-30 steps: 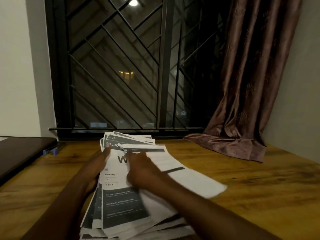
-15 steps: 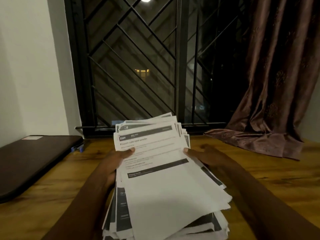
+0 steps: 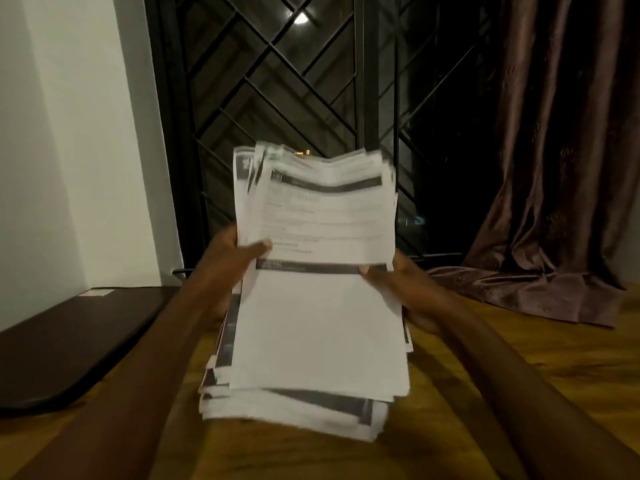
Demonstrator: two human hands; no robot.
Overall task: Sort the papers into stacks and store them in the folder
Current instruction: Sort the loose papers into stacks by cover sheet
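- Hands clamp the papers (image 3: 322, 323) from both sides.
- Left hand (image 3: 239, 251) grips the left edge, thumb curled onto the top sheet.
- Right hand (image 3: 398, 282) grips the right edge, thumb on a dark band.
- Papers form a thick, uneven stack over the desk (image 3: 502, 393), far end tilted up.
- Top sheet carries two dark bands and lines of print, too blurred to read.
- Folder (image 3: 76, 341), dark and flat, lies on the desk at left, apart from the stack; its pale corner label is unreadable.
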